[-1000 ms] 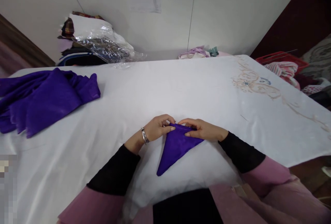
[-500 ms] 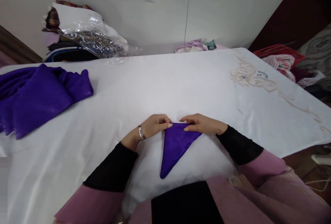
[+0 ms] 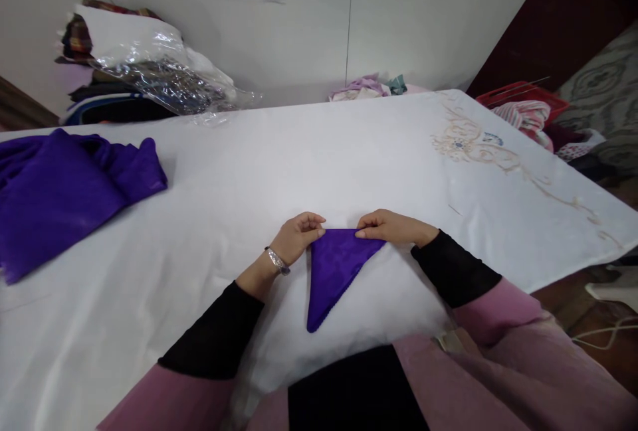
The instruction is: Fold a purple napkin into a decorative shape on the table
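A triangular piece of purple fabric (image 3: 333, 268) hangs or lies over the white cloth in front of me, its straight edge at the top and its point toward my body. My left hand (image 3: 302, 232) pinches the upper left corner between thumb and fingers. Along the same top edge, my right hand (image 3: 386, 226) pinches the fabric near its right end. A zigzag-looking edge runs down the slanted right side. Further left lies a larger heap of purple fabric (image 3: 64, 185), apart from both hands.
White cloth (image 3: 279, 159) with an embroidered pattern (image 3: 458, 142) covers the table. Folded garments and a plastic bag (image 3: 164, 82) are stacked at the back left. Crumpled fabric (image 3: 361, 87) lies by the wall, and a red basket (image 3: 553, 109) stands beyond the right edge.
The camera view has shifted slightly. My right hand's fingers have closed down onto the top edge of the fabric, while the left keeps its corner with its fingers a little looser.
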`<action>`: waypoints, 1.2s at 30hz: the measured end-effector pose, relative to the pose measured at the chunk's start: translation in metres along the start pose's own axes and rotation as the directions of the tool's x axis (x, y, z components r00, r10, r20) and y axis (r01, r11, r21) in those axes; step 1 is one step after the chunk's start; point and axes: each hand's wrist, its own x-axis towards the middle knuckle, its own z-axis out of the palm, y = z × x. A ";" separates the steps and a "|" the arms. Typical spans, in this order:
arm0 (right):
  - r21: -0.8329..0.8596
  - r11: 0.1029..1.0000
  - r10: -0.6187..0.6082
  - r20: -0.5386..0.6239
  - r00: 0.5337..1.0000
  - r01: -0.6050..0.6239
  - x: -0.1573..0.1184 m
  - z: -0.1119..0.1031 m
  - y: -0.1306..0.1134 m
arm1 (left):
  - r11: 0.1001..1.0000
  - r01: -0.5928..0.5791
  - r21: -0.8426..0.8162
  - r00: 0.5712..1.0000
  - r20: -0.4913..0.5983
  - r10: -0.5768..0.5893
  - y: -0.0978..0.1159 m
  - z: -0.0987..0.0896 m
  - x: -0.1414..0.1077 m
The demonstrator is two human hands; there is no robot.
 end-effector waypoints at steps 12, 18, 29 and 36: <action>0.183 0.980 -0.045 -0.201 0.979 0.083 0.005 -0.003 0.005 | 0.886 0.281 -0.369 0.960 0.100 -0.262 0.017 0.014 -0.007; 0.234 0.971 -0.016 -0.174 0.985 0.057 0.003 -0.006 0.005 | 0.887 0.289 -0.361 0.957 0.106 -0.269 0.014 0.014 -0.008; 0.290 0.953 -0.072 -0.061 0.996 0.087 0.005 0.003 -0.003 | 0.908 0.269 -0.322 0.961 0.152 -0.231 0.011 0.017 -0.010; 0.367 0.928 0.045 -0.257 0.965 0.055 0.014 0.009 0.001 | 0.925 0.271 -0.267 0.961 0.123 -0.246 0.013 0.016 -0.013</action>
